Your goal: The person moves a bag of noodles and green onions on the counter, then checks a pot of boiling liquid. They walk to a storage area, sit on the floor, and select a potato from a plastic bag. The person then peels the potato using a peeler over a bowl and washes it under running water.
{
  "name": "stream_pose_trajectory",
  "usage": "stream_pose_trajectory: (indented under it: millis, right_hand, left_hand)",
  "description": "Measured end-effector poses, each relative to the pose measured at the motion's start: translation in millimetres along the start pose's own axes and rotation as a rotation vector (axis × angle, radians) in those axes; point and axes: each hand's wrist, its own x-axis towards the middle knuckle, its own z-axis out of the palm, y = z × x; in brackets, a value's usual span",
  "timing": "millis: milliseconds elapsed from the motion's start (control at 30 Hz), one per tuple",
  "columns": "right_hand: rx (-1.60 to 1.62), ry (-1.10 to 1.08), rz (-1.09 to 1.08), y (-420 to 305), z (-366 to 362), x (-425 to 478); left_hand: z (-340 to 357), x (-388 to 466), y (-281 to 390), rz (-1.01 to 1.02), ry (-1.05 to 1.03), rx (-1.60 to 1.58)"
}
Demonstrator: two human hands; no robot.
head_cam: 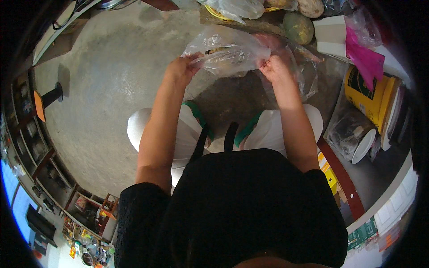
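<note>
A clear plastic bag (231, 50) is stretched between my two hands, low over the concrete floor. My left hand (185, 68) pinches its left edge, and my right hand (273, 67) grips the opposite edge. Something yellowish-brown shows dimly through the film; I cannot tell what it is or whether it lies inside the bag or behind it. Beside my right hand spreads a reddish see-through plastic bag (285, 57), partly hidden by my wrist and forearm.
A green gourd-like fruit (298, 28) lies beyond my right hand, near a white box (330, 37) and a magenta plastic bag (363, 55). At right is a yellow bucket (370, 95) on its side. A black stand with an orange top (39, 105) is far left.
</note>
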Motion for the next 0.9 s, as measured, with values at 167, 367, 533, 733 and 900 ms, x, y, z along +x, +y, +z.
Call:
stream_pose_trajectory:
  millis: [167, 367, 533, 733, 900]
  right_hand:
    - [0.029, -0.068, -0.035, 13.8, 4.0, 3.4]
    - [-0.65, -0.182, -0.452, 17.6, 27.7, -21.6]
    - [-0.768, -0.102, -0.096, 23.0, -11.3, 10.7]
    - [-0.006, 0.044, 0.195, 35.8, -53.1, 66.0]
    - [0.15, -0.02, 0.326, 37.1, -84.6, 83.4]
  left_hand:
    - [8.9, 7.8, 2.7, 0.059, 0.093, -0.116]
    - [46.2, -22.5, 25.6, 0.232, -0.12, 0.367]
    - [47.2, -3.1, 19.7, 0.122, -0.082, 0.616]
    - [-17.2, 58.2, 12.3, -0.193, -0.256, 0.064]
    - [18.4, 48.9, 10.1, -0.131, -0.121, -0.385]
